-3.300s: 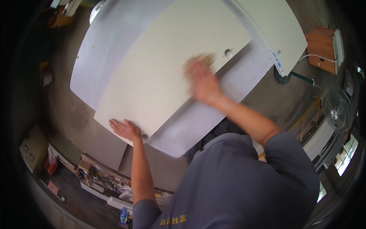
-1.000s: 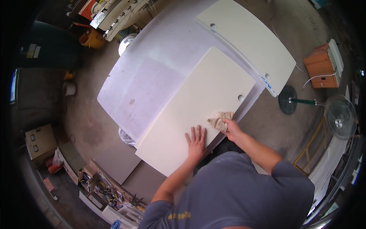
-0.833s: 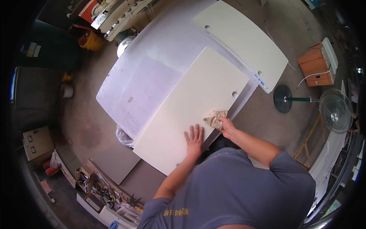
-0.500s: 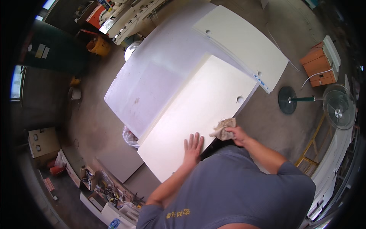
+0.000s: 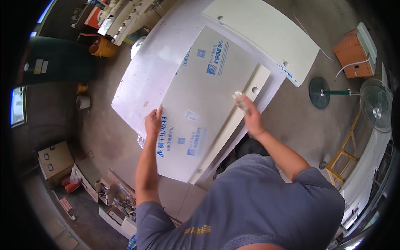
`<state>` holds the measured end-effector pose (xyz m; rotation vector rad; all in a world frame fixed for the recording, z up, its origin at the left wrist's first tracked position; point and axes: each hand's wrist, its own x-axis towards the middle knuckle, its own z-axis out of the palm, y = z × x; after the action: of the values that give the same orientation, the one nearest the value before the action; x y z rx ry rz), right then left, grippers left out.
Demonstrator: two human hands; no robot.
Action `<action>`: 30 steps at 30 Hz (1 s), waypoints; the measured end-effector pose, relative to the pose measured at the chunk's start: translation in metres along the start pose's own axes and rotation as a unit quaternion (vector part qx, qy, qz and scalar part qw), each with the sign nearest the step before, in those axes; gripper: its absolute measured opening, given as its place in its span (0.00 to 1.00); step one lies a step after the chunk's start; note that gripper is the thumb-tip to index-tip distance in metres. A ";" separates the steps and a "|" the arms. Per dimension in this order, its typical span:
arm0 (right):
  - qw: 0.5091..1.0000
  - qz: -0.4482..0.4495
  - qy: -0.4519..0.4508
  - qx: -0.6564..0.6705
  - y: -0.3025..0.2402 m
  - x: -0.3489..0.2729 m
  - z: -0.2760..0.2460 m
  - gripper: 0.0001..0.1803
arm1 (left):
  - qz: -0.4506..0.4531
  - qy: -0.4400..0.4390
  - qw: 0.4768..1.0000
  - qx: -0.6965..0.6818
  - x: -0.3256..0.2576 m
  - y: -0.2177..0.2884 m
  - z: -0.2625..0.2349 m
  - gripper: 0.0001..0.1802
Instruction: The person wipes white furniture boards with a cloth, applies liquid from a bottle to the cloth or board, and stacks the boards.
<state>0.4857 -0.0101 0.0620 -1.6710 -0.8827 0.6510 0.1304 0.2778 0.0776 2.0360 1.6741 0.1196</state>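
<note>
Gripping the far left edge of the printed panel [image 5: 204,98], the left fingers [image 5: 159,111] close around its rim, seemingly to steady it from the side; how far they reach underneath is hidden. The right fingers [image 5: 248,104] are bent around a bunched beige cloth [image 5: 239,100], probably wadded so that one hand can manage it, near the panel's opposite long edge. Whether the cloth touches the surface cannot be told.

Between the two sets of fingers spreads the panel's grey face with its blue markings. Just beneath and beside the right fingers, a strip of cream panel [image 5: 235,121] is exposed, since the printed one above seems set back from its edge; a round hole shows in that strip slightly beyond the right fingers. Whether the upper panel lies wholly flat is unclear.

Outside the left fingers stretches the pale table [image 5: 133,89], apparently broad enough to support the work. Ahead of the right fingers sits a pile of cream boards [image 5: 266,37], apart from the handled ones, perhaps to leave working room. Farther out to the right of the right fingers stand a fan [image 5: 377,112] and an orange-brown box [image 5: 354,54].
</note>
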 end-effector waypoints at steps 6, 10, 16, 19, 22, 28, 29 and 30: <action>0.852 -0.124 -0.352 -0.368 -0.010 -0.041 0.067 0.40 | 0.025 0.026 0.999 0.013 -0.013 -0.008 0.110 0.33; 0.825 -0.115 -0.194 -0.519 0.058 0.028 0.075 0.47 | 0.033 0.028 0.996 0.075 -0.038 0.022 0.132 0.31; 0.769 -0.007 -0.062 -0.637 0.091 0.124 0.004 0.47 | 0.035 0.054 0.996 0.069 -0.035 0.024 0.135 0.29; 0.853 0.000 -0.226 -0.470 0.058 -0.036 0.053 0.51 | 0.024 0.050 0.995 0.078 -0.040 0.022 0.136 0.29; 0.857 -0.021 -0.188 -0.479 0.063 0.000 0.028 0.52 | 0.027 0.046 0.995 0.086 -0.039 0.023 0.133 0.29; 0.848 0.011 0.032 -0.529 0.112 0.105 -0.007 0.53 | 0.050 0.041 0.993 0.099 -0.033 0.027 0.133 0.29; 0.854 0.014 0.024 -0.520 0.106 0.084 0.008 0.54 | 0.041 0.043 0.994 0.093 -0.034 0.026 0.135 0.30; 0.864 0.038 -0.066 -0.497 0.081 0.042 0.024 0.56 | 0.036 0.037 0.994 0.095 -0.039 0.022 0.135 0.30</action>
<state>0.5092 0.0258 -0.0215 -2.6057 -1.3920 0.3572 0.1903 0.1956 -0.0211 2.2594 1.7141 0.0642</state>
